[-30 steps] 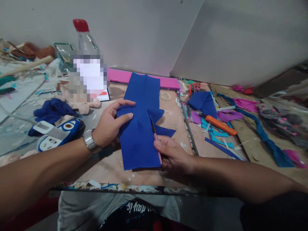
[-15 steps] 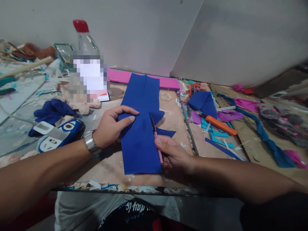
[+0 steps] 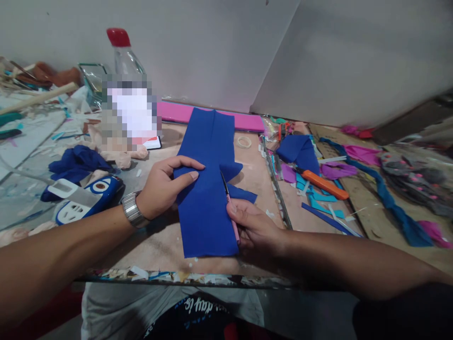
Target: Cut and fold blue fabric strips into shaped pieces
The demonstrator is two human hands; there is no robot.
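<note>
The blue sheet (image 3: 208, 212) lies lengthwise over the middle of the work surface (image 3: 256, 148), its near end short of the front edge and its far end reaching over the pink strip (image 3: 247, 123) along the back edge. The left hand (image 3: 166, 184) is closed on the sheet's left side, thumb and forefinger on top, the other fingers hidden beneath — a hold that seems meant to keep the material flat and steady against the blade. The right hand (image 3: 258, 222) grips a pink-handled cutting tool (image 3: 233, 224), probably scissors; its dark blade points toward the back edge, into the notch below a loose flap (image 3: 231, 171), an angle that likely lets it follow the sheet's length. Whether the blades stand apart I cannot tell.

So the sheet lies between the hands: the left on its left side, the right just beside its near right corner, with a pointed blue piece (image 3: 242, 192) sticking out above the right knuckles. An orange cutter (image 3: 324, 184) rests toward the surface's right side — apart from both hands
</note>
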